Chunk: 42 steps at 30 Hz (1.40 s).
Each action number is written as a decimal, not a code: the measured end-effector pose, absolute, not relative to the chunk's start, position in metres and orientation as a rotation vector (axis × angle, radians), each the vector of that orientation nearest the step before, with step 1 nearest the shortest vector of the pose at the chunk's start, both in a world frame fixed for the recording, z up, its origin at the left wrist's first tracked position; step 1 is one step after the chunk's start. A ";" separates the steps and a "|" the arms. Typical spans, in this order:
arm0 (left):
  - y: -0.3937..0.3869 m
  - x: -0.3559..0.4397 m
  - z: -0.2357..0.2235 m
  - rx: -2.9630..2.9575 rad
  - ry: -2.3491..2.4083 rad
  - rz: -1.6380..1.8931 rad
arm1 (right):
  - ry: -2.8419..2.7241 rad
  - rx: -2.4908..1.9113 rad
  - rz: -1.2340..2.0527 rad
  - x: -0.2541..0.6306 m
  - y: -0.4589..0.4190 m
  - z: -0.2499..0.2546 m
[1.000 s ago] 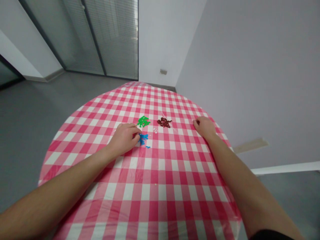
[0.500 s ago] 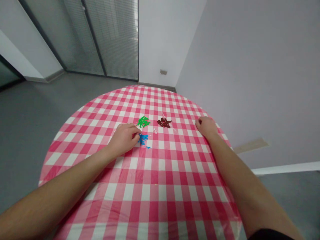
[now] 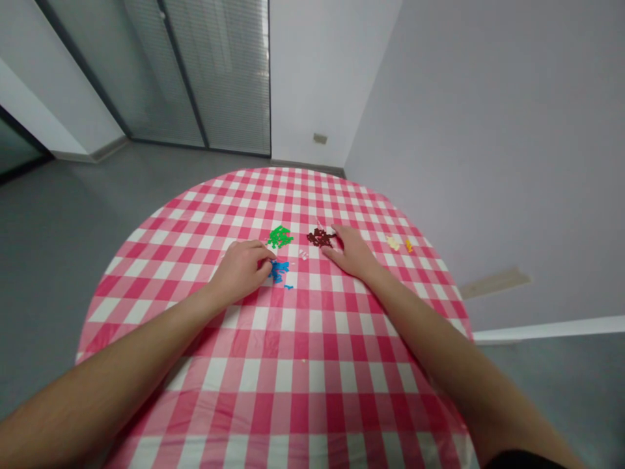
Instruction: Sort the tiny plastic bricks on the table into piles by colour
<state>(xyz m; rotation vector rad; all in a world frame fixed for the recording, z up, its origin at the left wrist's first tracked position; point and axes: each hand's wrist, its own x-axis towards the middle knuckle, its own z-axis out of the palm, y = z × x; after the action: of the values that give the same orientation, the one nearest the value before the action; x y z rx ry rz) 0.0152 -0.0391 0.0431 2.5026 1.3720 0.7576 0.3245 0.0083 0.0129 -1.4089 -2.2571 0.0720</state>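
Note:
My left hand (image 3: 241,268) rests on the checked tablecloth with its fingers curled together at the left edge of a small pile of blue pieces (image 3: 279,270). Its fingertips hide whatever may be pinched there. My right hand (image 3: 355,253) is open, thumb and fingers spread around the right side of a pile of dark brown pieces (image 3: 318,237). Just beyond my left hand lies a pile of green pieces (image 3: 280,237). A few pale pink pieces (image 3: 303,255) are between the piles. All pieces are too small to name exactly.
Near the right edge of the round table lie cream pieces (image 3: 392,243) and yellow-orange pieces (image 3: 409,245). A red-and-white checked tablecloth (image 3: 312,378) covers the table. A grey wall (image 3: 488,163) stands close on the right, glass panels (image 3: 224,78) behind.
My right hand has moved left from the table's right edge to the brown pile and its fingers have spread, uncovering the cream and yellow-orange pieces. My left hand has stayed in place.

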 end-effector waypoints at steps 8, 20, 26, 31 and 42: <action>-0.038 0.015 0.042 2.511 1.368 0.762 | -2.331 -1.315 0.225 0.283 0.037 0.011; -0.040 0.016 0.047 2.497 1.374 0.711 | -2.363 -1.332 0.168 0.290 0.037 0.014; -0.040 0.016 0.046 2.494 1.375 0.697 | -2.313 -1.450 0.120 0.323 0.017 0.017; -0.041 0.015 0.046 2.505 1.366 0.707 | -2.280 -1.470 0.109 0.351 -0.006 0.017; -0.041 0.015 0.045 2.513 1.391 0.718 | -2.200 -1.527 0.006 0.408 -0.044 0.010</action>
<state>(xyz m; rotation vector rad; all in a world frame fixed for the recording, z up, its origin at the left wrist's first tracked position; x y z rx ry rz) 0.0146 -0.0412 0.0450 2.5128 1.3911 0.7179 0.4076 -0.0437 0.0095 -1.5271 -2.1996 0.0058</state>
